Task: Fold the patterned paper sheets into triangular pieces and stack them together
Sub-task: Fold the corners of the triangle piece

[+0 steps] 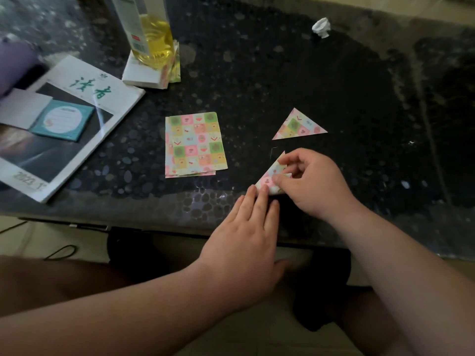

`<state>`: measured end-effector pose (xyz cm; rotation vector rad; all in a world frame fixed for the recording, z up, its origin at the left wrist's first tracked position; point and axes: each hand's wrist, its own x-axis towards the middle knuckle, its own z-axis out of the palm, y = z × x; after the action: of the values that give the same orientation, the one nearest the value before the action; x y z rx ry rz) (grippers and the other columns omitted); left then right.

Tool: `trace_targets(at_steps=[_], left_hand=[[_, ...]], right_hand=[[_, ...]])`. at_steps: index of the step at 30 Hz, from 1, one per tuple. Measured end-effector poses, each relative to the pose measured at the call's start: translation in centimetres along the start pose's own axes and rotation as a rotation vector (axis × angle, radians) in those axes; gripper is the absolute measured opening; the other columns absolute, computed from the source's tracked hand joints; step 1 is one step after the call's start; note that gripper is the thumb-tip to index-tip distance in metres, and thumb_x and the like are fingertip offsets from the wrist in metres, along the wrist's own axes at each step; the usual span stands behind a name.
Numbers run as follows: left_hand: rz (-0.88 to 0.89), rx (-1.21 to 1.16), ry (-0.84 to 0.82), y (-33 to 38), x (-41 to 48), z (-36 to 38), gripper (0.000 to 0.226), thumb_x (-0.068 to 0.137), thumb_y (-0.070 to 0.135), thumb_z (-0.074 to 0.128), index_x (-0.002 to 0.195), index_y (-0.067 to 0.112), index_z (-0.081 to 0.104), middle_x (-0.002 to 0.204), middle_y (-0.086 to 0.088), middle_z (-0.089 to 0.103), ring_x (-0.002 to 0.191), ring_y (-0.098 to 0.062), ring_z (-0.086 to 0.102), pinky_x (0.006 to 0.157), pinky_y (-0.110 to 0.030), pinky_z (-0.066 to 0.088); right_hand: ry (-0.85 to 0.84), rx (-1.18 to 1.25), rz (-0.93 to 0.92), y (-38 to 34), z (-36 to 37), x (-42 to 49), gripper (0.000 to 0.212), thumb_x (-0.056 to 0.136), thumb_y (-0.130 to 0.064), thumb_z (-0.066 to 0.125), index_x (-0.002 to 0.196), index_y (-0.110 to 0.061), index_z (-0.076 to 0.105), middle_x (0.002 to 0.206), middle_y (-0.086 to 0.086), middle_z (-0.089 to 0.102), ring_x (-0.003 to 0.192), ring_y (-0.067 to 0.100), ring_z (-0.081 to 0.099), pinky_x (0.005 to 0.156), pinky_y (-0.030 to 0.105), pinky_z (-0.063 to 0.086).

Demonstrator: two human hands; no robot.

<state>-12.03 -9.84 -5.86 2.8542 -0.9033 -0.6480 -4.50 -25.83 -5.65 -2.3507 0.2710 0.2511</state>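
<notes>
Near edge of the table, right of centre: the left hand lies flat, fingers straight and together, fingertips pressing the lower corner of a partly folded paper piece. The right hand is curled over the same piece from the right, with thumb and fingers pinching a raised flap. The piece rests on the table just inside the near edge and shows a triangular outline with its point away from the person.

Just beyond it, apart from both hands, a finished paper triangle lies flat.

Centre of the table, left of the hands: a stack of patterned sheets, unfolded, with its edges slightly fanned.

Left edge: a magazine overhangs the near edge, with a teal card lying on it.

Toward the far left: a bottle of yellow liquid stands on a white box.

Far edge, right of centre: a crumpled white paper ball.
</notes>
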Motion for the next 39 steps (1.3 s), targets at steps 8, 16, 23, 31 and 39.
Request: trace_targets(at_steps=[8, 16, 23, 31, 39], left_hand=[[0.016, 0.011, 0.015, 0.0, 0.1, 0.4, 0.089, 0.101, 0.068, 0.024, 0.160, 0.012, -0.015, 0.164, -0.024, -0.026, 0.152, -0.037, -0.026, 0.127, -0.051, -0.004], [0.011, 0.047, 0.016, 0.1, 0.2, 0.4, 0.088, 0.102, 0.068, 0.023, 0.160, 0.014, -0.015, 0.163, -0.026, -0.026, 0.153, -0.039, -0.025, 0.127, -0.053, -0.004], [0.007, 0.083, 0.007, 0.3, 0.3, 0.6, 0.089, 0.101, 0.069, 0.023, 0.159, 0.014, -0.017, 0.160, -0.028, -0.030, 0.151, -0.042, -0.026, 0.126, -0.055, -0.004], [0.012, 0.109, 0.002, 0.9, 0.6, 0.6, 0.088, 0.099, 0.072, 0.025, 0.160, 0.024, -0.018, 0.160, -0.024, -0.032, 0.149, -0.051, -0.025, 0.124, -0.061, -0.004], [-0.002, 0.171, -0.039, 1.9, 1.1, 0.2, 0.087, 0.098, 0.073, 0.019, 0.159, 0.025, -0.020, 0.158, -0.030, -0.030, 0.146, -0.059, -0.022, 0.123, -0.065, -0.005]], right_hand=[[-0.051, -0.061, 0.077, 0.1, -1.5, 0.3, 0.019, 0.090, -0.018, 0.078, 0.103, -0.027, 0.069, 0.082, -0.008, 0.071, 0.073, 0.007, 0.068, 0.061, 0.023, 0.052], [-0.019, -0.097, 0.070, 0.0, -1.1, 0.1, 0.018, 0.091, -0.021, 0.077, 0.102, -0.031, 0.067, 0.082, -0.012, 0.068, 0.075, 0.005, 0.065, 0.061, 0.019, 0.049], [-0.001, -0.093, 0.069, 0.1, -1.0, -0.1, 0.016, 0.091, -0.024, 0.078, 0.102, -0.029, 0.068, 0.083, -0.012, 0.067, 0.076, 0.004, 0.064, 0.060, 0.017, 0.046], [-0.072, -0.074, 0.096, 0.5, -2.3, 0.1, 0.024, 0.084, -0.020, 0.083, 0.102, -0.025, 0.068, 0.081, -0.008, 0.073, 0.074, 0.004, 0.068, 0.063, 0.021, 0.050], [-0.047, -0.065, 0.116, 0.6, -2.0, -0.2, 0.023, 0.084, -0.021, 0.084, 0.096, -0.029, 0.065, 0.082, -0.009, 0.071, 0.074, 0.003, 0.067, 0.060, 0.019, 0.047]])
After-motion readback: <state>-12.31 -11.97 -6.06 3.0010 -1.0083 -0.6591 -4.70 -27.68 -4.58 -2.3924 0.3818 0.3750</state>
